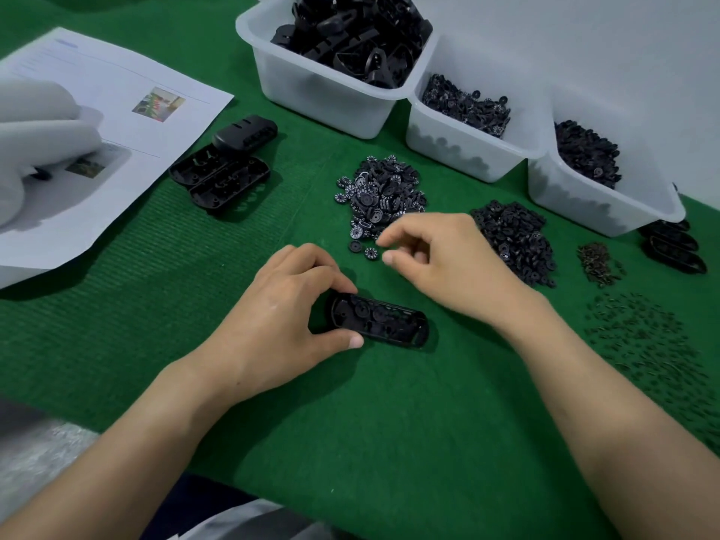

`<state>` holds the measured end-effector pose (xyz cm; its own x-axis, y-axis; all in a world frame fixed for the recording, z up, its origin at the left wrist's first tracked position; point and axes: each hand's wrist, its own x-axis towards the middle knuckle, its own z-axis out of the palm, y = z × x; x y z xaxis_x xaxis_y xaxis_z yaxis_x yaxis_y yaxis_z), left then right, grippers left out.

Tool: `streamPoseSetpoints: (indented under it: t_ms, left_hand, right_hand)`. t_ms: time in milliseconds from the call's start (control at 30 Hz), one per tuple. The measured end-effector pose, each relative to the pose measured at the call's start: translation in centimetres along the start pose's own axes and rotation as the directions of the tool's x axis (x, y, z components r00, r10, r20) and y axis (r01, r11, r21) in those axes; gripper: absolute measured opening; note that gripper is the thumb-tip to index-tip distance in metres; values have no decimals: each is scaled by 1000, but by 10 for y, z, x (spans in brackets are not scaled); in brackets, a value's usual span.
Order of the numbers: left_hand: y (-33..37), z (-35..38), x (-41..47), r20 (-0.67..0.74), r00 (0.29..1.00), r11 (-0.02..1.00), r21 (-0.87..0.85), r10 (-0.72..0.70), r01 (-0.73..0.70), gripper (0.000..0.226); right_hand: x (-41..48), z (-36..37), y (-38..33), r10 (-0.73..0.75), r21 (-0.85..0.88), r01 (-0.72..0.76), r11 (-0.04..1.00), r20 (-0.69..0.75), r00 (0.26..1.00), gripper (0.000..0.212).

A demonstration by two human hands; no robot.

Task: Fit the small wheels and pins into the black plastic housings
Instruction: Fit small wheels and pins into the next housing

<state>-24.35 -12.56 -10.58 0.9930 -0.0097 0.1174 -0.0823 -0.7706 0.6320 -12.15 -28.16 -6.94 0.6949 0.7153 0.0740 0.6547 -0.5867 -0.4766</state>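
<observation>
green felt table (350,430), white wall (584,33) behind, left hand (288,305) gripping black housing (383,325), right hand (440,259) loosely curled, holding nothing

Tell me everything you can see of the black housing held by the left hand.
The black housing is a long, round-ended open shell, plastic by its look, lying open side up on the green mat. Round wheel-like parts sit in a row inside it. The left hand grips its left end, thumb on the near edge, fingers over the far edge. The right hand does not touch it.
</observation>
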Motion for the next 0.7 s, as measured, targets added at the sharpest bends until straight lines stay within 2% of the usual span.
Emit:
streamPoseSetpoints:
  t_ms: [133, 200, 400, 700]
  left_hand:
    - [0, 0, -1, 7, 1000, 1000, -4, -3, 3, 46]
    - [0, 0, -1, 10, 1000, 1000, -4, -5, 5, 46]
    - [-1, 0, 0, 7, 1000, 1000, -6, -5, 5, 46]
    - [0, 0, 0, 5, 1000, 1000, -6, -11, 11, 46]
  right_hand:
    - [9, 19, 0, 8, -98, -8, 995, -8, 1000, 11]
    - [8, 18, 1, 19, -45, -20, 999, -14, 1000, 8]
    - [-6, 8, 10, 75, 102, -79, 992, 40, 996, 18]
    - [-7, 13, 8, 60, 73, -58, 996, -26, 998, 8]
